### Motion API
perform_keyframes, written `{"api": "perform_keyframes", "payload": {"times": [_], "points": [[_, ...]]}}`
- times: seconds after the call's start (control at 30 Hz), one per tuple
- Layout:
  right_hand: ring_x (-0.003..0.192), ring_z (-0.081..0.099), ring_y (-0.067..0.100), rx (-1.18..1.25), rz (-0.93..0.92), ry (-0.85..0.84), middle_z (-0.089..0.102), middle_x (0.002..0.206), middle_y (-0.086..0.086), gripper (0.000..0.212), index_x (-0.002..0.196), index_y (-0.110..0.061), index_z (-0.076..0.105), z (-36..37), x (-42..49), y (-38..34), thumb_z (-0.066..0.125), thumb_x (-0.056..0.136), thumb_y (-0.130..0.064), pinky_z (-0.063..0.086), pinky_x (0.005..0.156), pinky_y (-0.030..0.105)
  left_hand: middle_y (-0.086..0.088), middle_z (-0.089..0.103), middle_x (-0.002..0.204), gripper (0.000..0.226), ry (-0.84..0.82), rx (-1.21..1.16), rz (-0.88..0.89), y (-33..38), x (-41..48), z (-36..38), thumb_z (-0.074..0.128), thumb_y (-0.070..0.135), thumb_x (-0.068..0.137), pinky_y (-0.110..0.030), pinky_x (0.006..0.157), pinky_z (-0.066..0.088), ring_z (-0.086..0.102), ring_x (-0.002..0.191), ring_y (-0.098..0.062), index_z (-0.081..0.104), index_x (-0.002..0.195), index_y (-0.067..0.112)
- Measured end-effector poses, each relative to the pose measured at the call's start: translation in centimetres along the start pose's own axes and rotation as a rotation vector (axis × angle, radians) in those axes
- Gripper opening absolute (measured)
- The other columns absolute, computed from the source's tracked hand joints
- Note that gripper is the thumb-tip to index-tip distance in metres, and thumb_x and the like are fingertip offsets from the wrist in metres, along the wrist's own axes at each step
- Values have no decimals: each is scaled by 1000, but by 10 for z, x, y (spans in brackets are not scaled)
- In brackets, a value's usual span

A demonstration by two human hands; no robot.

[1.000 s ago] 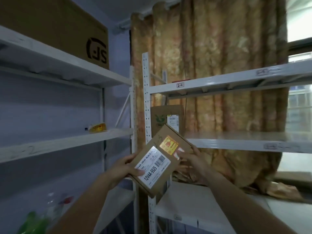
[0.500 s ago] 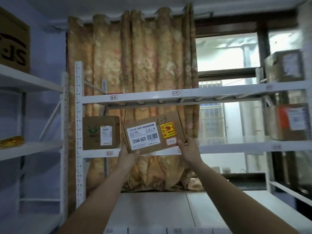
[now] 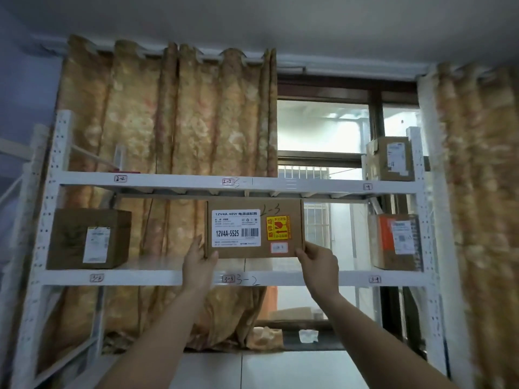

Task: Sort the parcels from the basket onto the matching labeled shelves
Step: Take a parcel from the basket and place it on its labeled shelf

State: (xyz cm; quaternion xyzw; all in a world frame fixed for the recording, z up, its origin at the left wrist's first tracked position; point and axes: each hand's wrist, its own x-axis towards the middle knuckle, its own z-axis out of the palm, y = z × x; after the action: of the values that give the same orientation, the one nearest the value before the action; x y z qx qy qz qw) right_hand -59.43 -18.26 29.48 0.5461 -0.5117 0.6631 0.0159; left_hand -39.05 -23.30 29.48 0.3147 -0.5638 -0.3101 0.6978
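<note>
The parcel (image 3: pixel 254 228), marked 2-3, was held upright between the two: left grip (image 3: pixel 200 261) clasping its lower left corner, right grip (image 3: pixel 318 262) pinching its lower right corner, with a shelf (image 3: pixel 140 277) just beneath both grips

Open shelf bay (image 3: pixel 168 262) between boxes (image 3: pixel 88 238)

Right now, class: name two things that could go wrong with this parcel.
Wrong shelf: the parcel seems marked 2-3, yet it is held just above the 3-3 label; the 2-3 label is one beam higher.
Drop: the left hand and right hand hold only its lower corners, and it bears a yellow warning sticker.
</note>
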Motion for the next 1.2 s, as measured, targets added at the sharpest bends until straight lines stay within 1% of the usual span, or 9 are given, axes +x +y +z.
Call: {"api": "perform_keyframes", "payload": {"times": [0.23,0.4,0.53,0.67,0.73,0.9,1.0,1.1,1.2], "points": [[61,56,-5,32,-11,17,75,84,-5,19,95,-16,78,24,27,27,61,92,-26,41,58,13,-2,61,110,37,20,59,58,-13,29,8,56,-3,89,-29,93,43,57,107,-21,54,125,5],[68,62,11,46,-14,-4,70,76,-2,22,93,-11,76,69,63,46,57,95,-22,46,60,21,3,65,104,36,-27,193,188,-29,77,2,56,-8,87,-1,67,43,59,92,-10,59,120,7],[66,61,12,39,-55,20,70,75,1,23,90,-12,74,116,99,58,54,96,-21,42,55,21,1,64,114,42,-44,249,239,-48,128,0,56,-5,88,-15,84,42,57,107,-13,56,127,10],[64,60,15,2,-121,50,66,69,-1,24,85,-12,72,164,150,59,54,95,-23,39,55,21,6,63,115,43,-4,283,314,-61,200,0,57,0,89,-2,71,41,55,106,-7,55,128,17],[63,58,16,-33,-168,98,63,65,-4,24,82,-13,70,179,183,52,54,95,-24,38,54,23,-2,63,122,42,-31,249,338,-58,239,3,54,-2,90,-12,91,45,55,114,-16,54,130,11],[88,67,24,-183,-309,210,73,97,4,25,101,-15,69,209,262,28,48,99,-27,54,78,35,2,63,114,35,-61,247,446,-48,328,17,52,4,92,-25,89,47,58,110,-18,54,126,13],[86,65,24,-248,-380,225,71,106,6,36,120,-13,62,219,307,10,40,100,-34,50,73,33,6,64,113,33,-45,199,507,-42,375,25,53,11,93,-13,79,45,57,107,-13,56,125,18],[77,60,22,-249,-369,166,70,98,7,36,106,-13,61,224,346,-4,34,99,-35,41,59,27,6,59,118,35,-67,177,515,-29,410,36,49,19,95,-22,87,39,52,108,-13,52,130,18],[94,61,32,-252,-317,116,67,108,12,35,109,-12,58,228,375,-15,34,97,-35,48,79,38,1,55,128,36,-154,152,474,-22,441,47,43,16,97,-28,99,36,49,117,-16,49,133,15]]}}
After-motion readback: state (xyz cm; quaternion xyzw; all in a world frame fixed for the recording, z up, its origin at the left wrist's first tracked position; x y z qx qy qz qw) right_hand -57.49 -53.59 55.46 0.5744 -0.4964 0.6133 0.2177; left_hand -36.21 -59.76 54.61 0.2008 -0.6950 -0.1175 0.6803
